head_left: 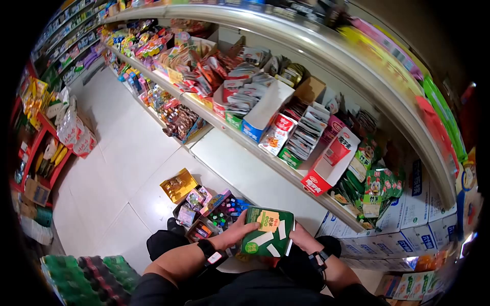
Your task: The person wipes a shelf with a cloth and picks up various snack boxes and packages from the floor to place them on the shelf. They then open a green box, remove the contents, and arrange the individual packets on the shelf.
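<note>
A dark green box [260, 246] with an orange label and white patches is held low in front of my body. My left hand [236, 230] grips its left side, thumb lying over the top face. At the right edge, my right hand [303, 238] has its fingers closed against the box; some fingertips are hidden behind it. Just left of the box, on the floor, are a tray of small colourful bottles [227, 210], a carton of small pink packs [191, 205] and a yellow box [178, 185] of brown-looking items.
Ahead, a shelf [240, 133] carries open cartons of snack packets, with green bags [375, 191] at its right end. Stacked white cartons [408, 232] stand to the right. Green-capped bottle packs [87, 278] are at lower left. A red rack [43, 135] borders the tiled floor [120, 153].
</note>
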Available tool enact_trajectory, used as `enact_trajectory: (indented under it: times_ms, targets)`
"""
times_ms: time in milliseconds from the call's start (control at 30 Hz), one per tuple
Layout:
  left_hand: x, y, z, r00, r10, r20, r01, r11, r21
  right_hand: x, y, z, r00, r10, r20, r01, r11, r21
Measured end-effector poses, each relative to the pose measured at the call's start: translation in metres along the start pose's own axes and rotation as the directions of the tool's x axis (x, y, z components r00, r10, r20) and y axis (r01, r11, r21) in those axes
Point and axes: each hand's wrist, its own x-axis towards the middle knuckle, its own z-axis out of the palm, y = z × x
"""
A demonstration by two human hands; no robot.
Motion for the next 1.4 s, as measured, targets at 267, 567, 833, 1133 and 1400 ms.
enact_trajectory:
  times_ms: [267,567,833,1133,1400]
  targets:
    - [-0.006,0.025,-0.010,0.996,0.085,0.033,-0.082,0.993,-0.089,-0.002,-0.033,0.005,1.000,0.029,0.007,-0.029,0.995,-0.092]
    - [-0.022,0.021,-0.008,0.980,0.194,-0.050,-0.187,0.976,0.111,0.015,-0.056,0.015,0.992,-0.109,-0.068,0.091,0.970,-0.225]
    - [-0.031,0.045,-0.017,0.953,0.271,0.134,-0.253,0.958,-0.136,-0.019,-0.101,0.032,0.978,-0.207,0.016,0.203,0.938,-0.280]
    - [-0.052,0.055,-0.009,0.994,-0.044,0.102,0.064,0.976,-0.209,-0.051,-0.114,0.030,0.997,-0.079,-0.007,0.066,0.868,-0.492]
    - [-0.028,0.015,-0.019,0.976,-0.057,0.210,0.120,0.946,-0.303,-0.034,-0.120,0.029,0.970,-0.241,0.037,0.171,0.566,-0.807]
